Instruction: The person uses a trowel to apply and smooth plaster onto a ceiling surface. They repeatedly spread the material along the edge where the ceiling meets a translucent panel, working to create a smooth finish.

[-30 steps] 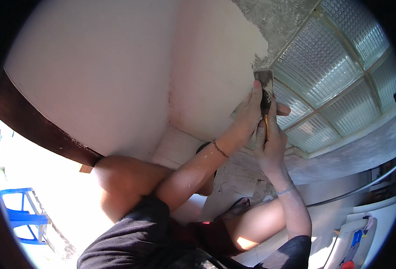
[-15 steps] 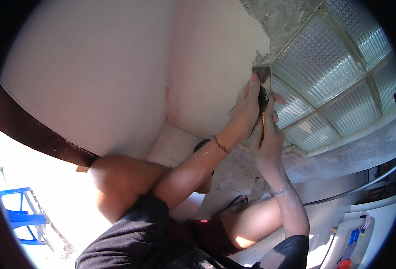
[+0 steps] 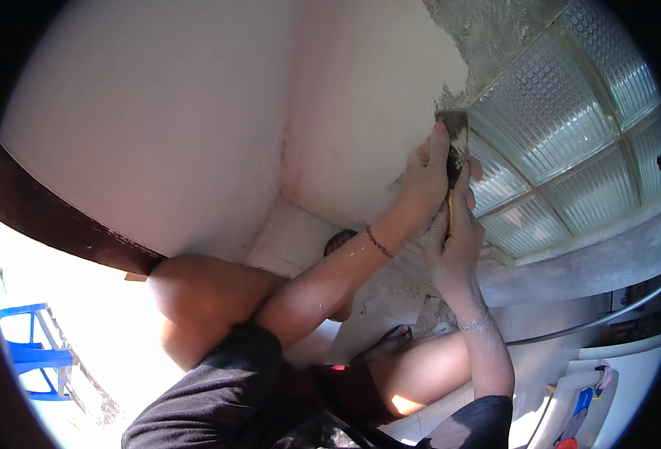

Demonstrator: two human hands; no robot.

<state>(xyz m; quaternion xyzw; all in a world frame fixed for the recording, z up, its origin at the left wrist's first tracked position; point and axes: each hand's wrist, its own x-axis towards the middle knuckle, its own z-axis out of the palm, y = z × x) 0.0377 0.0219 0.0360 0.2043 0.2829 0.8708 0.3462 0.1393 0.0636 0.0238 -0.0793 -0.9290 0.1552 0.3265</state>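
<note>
A putty knife [image 3: 456, 138] with a dark, plaster-smeared blade and a yellow handle lies against the edge of white plaster [image 3: 368, 97], beside a rough grey patch [image 3: 495, 37] and glass blocks [image 3: 547, 123]. My left hand [image 3: 427, 176] is closed on the blade, thumb along its side. Just below, my right hand [image 3: 456, 236] grips the handle. Part of another flat piece shows behind my left hand; I cannot make out what it is. Plaster flecks cover both forearms.
A dark brown beam [image 3: 68, 217] edges the left wall. A blue plastic stool [image 3: 38, 353] stands in bright light at left. A grey hose [image 3: 585, 328] crosses at right above white boards with small items [image 3: 585, 396]. My bent legs and a sandal occupy the lower middle.
Both hands and the putty knife have shifted right, ending slightly higher than a second ago. The grip looks much the same.
</note>
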